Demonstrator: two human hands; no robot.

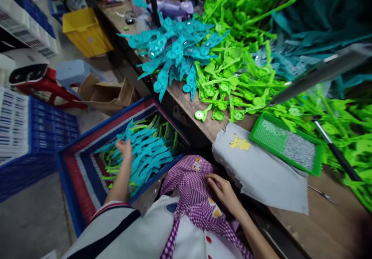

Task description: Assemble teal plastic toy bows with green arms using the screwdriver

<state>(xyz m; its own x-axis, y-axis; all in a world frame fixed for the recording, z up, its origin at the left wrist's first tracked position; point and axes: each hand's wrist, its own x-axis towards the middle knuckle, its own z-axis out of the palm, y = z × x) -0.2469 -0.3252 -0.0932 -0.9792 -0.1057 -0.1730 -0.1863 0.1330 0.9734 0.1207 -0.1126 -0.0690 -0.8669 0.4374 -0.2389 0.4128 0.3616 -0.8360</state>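
Left hand: reaches down into the blue crate at near left, fingers spread and resting on the teal plastic pieces stacked there. Whether it pinches one piece or only presses on the stack cannot be told.

Right hand: lies loosely curled on the purple checked apron at the lap, holding nothing but touching the cloth.

Crate contents: a layered bundle of teal pieces with a few green pieces mixed in along the left and far edges. The bundle covers the middle of the crate floor; striped lining shows bare around it, so the crate looks only partly filled.

Workbench, right and far: a fanned heap of teal parts at far centre, a larger spread of green parts beside it to the right, running on along the far right edge. By the look of it, far more stock lies on the bench than in the crate, so most of the sorting or loading appears to be left.

Other bench items: a grey cloth with a yellow figure on it hanging over the near edge; a green tray of small pale bits just beside the cloth; a dark-handled tool at right.

Floor and room: grey concrete floor; a second blue crate at far left; a yellow bin, an open cardboard box, a red stool.
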